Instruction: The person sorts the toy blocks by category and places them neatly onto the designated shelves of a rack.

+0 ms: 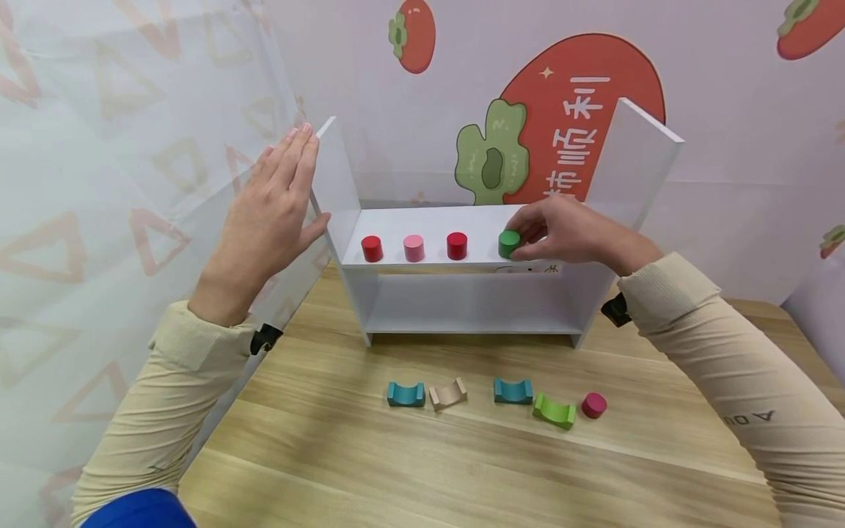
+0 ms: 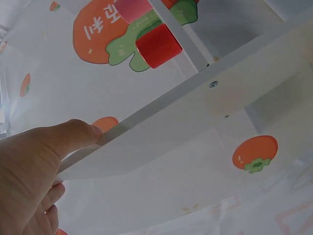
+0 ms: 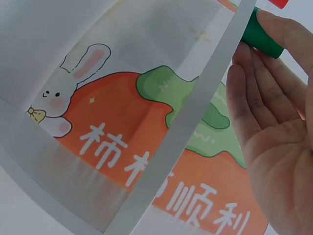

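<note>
My right hand [image 1: 561,231] pinches a green cylinder block [image 1: 509,243] at the right of the upper board of a white shelf [image 1: 472,303]. In the right wrist view, thumb and fingers lie on either side of that block [image 3: 264,36]. To its left stand a red cylinder [image 1: 457,246], a pink cylinder [image 1: 414,248] and another red cylinder [image 1: 372,249], apart from one another. My left hand [image 1: 273,198], fingers straight, rests against the left side panel [image 1: 337,183]; its thumb touches the panel's edge in the left wrist view.
On the wooden table [image 1: 462,469] before the shelf lie two blue curved blocks [image 1: 405,394], a beige curved block [image 1: 448,394], a lime green curved block [image 1: 554,411] and a dark pink cylinder [image 1: 594,405]. The right side panel [image 1: 634,161] rises beside my right hand.
</note>
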Motion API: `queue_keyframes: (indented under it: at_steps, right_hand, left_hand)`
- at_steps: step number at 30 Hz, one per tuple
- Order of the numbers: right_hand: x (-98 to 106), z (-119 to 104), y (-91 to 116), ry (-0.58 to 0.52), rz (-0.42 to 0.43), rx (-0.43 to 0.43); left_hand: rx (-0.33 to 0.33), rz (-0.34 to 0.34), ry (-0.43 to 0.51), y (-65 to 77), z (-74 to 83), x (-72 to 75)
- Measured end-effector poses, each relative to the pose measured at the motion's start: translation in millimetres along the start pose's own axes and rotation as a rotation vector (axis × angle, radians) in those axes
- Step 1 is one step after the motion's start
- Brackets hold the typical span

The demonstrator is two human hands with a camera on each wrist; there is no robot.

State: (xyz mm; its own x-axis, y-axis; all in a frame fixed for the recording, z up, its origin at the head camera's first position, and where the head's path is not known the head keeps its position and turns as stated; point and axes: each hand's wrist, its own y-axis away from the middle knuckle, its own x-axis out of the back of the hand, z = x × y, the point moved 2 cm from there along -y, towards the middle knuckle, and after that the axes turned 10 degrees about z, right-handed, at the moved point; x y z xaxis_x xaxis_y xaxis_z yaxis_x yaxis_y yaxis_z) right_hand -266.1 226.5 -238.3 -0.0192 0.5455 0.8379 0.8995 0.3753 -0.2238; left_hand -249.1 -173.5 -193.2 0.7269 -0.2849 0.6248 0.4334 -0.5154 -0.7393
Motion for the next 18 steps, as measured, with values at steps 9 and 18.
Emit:
queue_keyframes:
  at_steps: [9,18]
  right_hand:
    - [2,-3,-1,0.030,-0.003,0.021]
    - [12,-5,7,0.052,0.017,0.040]
  left_hand:
    - [-0.001,0.001,0.002,-0.9,0.3,0.5]
    - [0.001,-0.003,0.010,-0.7,0.5,1.0]
